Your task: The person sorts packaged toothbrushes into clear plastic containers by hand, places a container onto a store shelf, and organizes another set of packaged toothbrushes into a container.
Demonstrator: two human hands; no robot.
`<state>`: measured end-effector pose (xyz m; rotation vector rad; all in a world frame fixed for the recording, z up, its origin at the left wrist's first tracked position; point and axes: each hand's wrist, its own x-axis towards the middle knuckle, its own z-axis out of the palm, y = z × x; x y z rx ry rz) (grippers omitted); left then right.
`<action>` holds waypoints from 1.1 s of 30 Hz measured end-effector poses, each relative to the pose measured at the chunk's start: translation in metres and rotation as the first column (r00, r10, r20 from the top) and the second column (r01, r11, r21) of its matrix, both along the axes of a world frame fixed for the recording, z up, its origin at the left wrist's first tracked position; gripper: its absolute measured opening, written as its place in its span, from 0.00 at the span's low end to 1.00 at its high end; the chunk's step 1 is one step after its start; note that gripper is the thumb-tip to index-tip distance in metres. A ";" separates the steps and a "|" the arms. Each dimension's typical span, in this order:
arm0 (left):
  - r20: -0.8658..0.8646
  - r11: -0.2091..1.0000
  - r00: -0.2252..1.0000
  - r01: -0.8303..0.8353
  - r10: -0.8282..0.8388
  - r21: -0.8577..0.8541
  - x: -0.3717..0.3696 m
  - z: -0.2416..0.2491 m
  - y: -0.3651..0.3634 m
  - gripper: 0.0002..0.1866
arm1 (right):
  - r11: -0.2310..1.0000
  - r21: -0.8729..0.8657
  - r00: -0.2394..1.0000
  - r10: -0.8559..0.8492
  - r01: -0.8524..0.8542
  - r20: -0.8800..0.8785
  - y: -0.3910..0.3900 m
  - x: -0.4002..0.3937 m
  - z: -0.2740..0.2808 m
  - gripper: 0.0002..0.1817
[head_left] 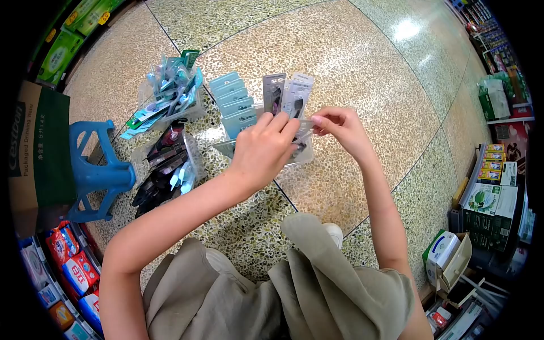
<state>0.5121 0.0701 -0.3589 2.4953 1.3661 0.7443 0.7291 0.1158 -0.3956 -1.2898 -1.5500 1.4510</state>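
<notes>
A clear plastic bin stands on the floor before me. Upright in it are light teal carded packs on the left and pale carded packs, one showing a small black brush head, at the back. My left hand reaches over the bin with fingers bent down among the packs; what it grips is hidden. At the bin's right side, my right hand pinches the edge of a clear plastic pack between thumb and forefinger. That pack's contents are mostly covered by my left fingers.
Left of the bin stand a tub of teal packs and a tub of dark packs. A blue stool and a water carton are farther left. Shelves with boxed goods line the right side. My knees are close below.
</notes>
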 end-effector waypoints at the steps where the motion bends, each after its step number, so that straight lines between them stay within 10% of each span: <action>1: 0.004 1.000 1.000 0.007 -0.007 -0.002 0.000 0.001 0.000 0.16 | 0.996 0.082 0.998 -0.021 0.016 0.053 0.001 -0.001 -0.001 0.10; 11: 0.069 0.996 0.997 0.029 -0.023 -0.081 0.003 -0.004 -0.003 0.15 | 0.715 0.622 0.931 0.113 -0.319 0.348 0.016 -0.025 0.013 0.19; 17: -0.018 0.997 0.999 0.049 -0.050 -0.062 0.001 -0.008 -0.010 0.18 | 0.581 0.496 0.705 0.203 -0.645 0.680 0.029 -0.030 0.042 0.28; 26: -0.229 0.982 0.970 0.122 -0.087 0.147 0.002 -0.009 -0.020 0.19 | 0.563 0.151 0.419 0.386 -0.813 0.822 0.041 -0.052 0.073 0.15; 33: -0.333 0.958 0.941 0.145 -0.057 0.246 0.005 -0.010 -0.029 0.22 | 0.365 0.308 0.386 0.164 -0.879 0.908 0.055 -0.059 0.066 0.08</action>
